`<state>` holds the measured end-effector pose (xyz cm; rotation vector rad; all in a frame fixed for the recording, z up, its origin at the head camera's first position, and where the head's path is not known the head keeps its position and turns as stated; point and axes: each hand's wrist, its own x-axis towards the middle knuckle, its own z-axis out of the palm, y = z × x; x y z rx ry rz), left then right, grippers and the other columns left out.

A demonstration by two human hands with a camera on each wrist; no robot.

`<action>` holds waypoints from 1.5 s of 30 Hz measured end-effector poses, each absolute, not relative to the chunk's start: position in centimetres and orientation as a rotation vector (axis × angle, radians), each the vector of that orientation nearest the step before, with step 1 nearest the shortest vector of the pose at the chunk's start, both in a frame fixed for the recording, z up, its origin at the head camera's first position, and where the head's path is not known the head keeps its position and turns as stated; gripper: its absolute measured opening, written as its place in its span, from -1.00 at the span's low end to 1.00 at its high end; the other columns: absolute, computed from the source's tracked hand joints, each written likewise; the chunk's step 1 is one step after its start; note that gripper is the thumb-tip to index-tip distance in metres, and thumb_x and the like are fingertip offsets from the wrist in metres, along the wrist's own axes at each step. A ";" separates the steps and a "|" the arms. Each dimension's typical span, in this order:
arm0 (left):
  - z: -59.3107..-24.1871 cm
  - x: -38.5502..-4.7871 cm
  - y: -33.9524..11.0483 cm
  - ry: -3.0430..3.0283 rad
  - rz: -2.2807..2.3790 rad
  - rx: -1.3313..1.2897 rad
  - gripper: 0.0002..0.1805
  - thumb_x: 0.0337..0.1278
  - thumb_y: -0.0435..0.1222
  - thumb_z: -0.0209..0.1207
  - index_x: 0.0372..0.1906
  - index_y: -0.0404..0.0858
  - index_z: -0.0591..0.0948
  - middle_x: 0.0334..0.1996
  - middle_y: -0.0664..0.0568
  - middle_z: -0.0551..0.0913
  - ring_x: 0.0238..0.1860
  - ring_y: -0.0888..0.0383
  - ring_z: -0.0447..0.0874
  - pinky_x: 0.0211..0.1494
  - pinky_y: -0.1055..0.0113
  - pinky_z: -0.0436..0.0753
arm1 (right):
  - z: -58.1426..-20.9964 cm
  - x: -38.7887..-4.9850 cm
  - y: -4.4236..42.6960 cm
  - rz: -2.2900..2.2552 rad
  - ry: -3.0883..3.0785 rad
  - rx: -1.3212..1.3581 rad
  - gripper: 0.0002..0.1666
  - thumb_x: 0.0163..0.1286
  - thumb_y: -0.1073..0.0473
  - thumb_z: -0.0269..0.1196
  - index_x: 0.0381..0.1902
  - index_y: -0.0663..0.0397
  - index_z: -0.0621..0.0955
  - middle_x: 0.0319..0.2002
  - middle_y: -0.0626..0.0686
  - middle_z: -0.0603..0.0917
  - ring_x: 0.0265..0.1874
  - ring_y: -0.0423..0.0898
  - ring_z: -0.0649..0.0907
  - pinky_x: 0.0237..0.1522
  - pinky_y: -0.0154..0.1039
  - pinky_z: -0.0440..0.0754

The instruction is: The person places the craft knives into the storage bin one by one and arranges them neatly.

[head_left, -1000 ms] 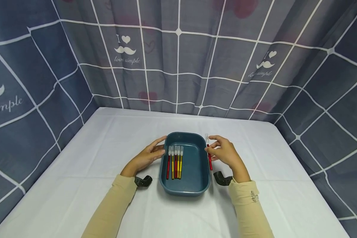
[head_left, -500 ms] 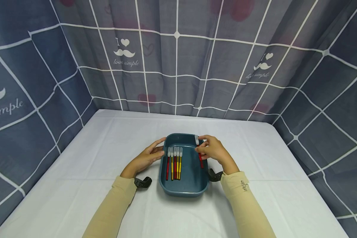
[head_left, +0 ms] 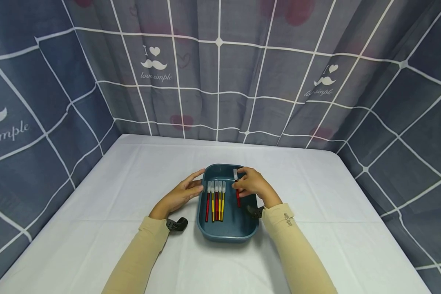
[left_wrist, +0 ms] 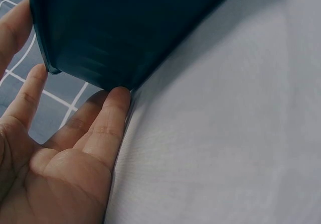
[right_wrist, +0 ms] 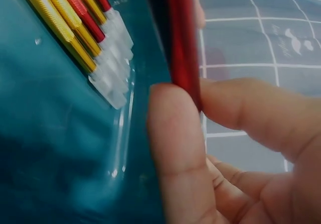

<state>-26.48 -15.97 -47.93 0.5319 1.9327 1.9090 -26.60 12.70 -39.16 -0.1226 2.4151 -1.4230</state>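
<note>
A teal rectangular tray stands on the white tabletop. Several slim craft knives with red or yellow knurled metal handles and clear caps lie side by side in its left half, caps toward the far end. My right hand pinches one more red craft knife between thumb and fingers, above the tray's right half, its clear cap pointing away. The right wrist view shows the thumb against its red handle. My left hand touches the tray's left side with extended fingers; in the left wrist view the fingertips meet the outer wall.
A white cloth covers the table. Grey-blue curtains with white grid lines hang behind it and along both sides. Dark wrist cameras sit at the cuffs, the right one overlapping the tray's right rim.
My right hand has carried the red craft knife leftward, from outside the tray's right rim to over its inside. My left hand has stayed at the tray's left side.
</note>
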 end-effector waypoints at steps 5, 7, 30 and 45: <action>-47.7 -26.5 -15.9 1.930 1.914 0.517 -0.19 0.67 -0.32 0.15 0.80 -0.01 0.07 0.69 -0.38 0.06 0.70 -0.30 0.05 0.66 -0.13 0.25 | -39.4 -26.7 11.7 -1.380 2.414 -0.089 -0.17 0.46 0.41 0.40 0.59 0.37 0.34 -0.15 0.24 0.70 -0.40 -0.06 0.70 -0.35 -0.22 0.84; -47.8 -26.6 -15.9 1.930 1.915 0.515 -0.19 0.68 -0.32 0.15 0.80 -0.01 0.07 0.69 -0.38 0.06 0.70 -0.30 0.05 0.67 -0.13 0.25 | -39.5 -26.8 11.4 -1.364 2.412 -0.073 -0.18 0.46 0.41 0.40 0.59 0.38 0.33 -0.10 0.27 0.71 -0.35 -0.01 0.74 -0.36 -0.22 0.84; -47.8 -26.3 -15.6 1.926 1.913 0.516 -0.20 0.68 -0.35 0.13 0.80 -0.02 0.07 0.68 -0.39 0.08 0.68 -0.31 0.09 0.65 -0.10 0.27 | -41.1 -27.5 8.9 -1.056 2.482 0.028 0.00 0.35 0.51 0.46 0.65 0.33 0.26 -0.28 0.27 0.75 -0.55 -0.07 0.76 -0.46 -0.29 0.80; -47.8 -26.4 -15.9 1.926 1.914 0.519 -0.20 0.68 -0.35 0.12 0.80 -0.03 0.05 0.68 -0.40 0.07 0.68 -0.32 0.07 0.66 -0.11 0.26 | -41.5 -27.3 8.4 -1.091 2.428 -0.009 -0.02 0.34 0.52 0.45 0.63 0.36 0.28 -0.21 0.28 0.71 -0.37 0.04 0.81 -0.34 -0.22 0.84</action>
